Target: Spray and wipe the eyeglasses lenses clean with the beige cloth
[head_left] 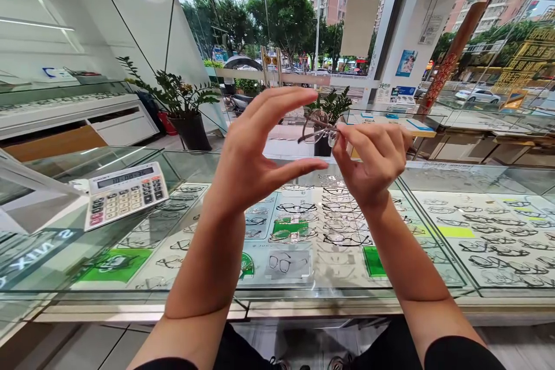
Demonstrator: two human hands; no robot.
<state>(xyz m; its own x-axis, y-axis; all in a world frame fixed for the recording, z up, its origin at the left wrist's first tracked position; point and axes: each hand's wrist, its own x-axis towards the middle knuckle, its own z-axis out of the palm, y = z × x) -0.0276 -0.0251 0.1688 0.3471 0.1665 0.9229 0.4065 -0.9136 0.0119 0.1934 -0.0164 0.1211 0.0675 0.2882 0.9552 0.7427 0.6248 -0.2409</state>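
My right hand (373, 159) pinches a pair of eyeglasses (319, 129) between thumb and fingertips, held up above the glass counter. The thin dark temples point left, and a clear lens shows by my fingertips. To the left, my left hand (260, 141) is raised with thumb and fingers spread wide in a C shape, holding nothing. Its fingertips are near the temple ends, apart from them. Under both hands, rows of eyeglass frames (297, 208) lie inside the glass display case (277, 295).
A calculator (125, 193) rests on the counter at left, beside a white stand (34, 191). Potted plants (186, 107) stand beyond the counter, before the glass shop front. Another display case (507, 225) adjoins on the right.
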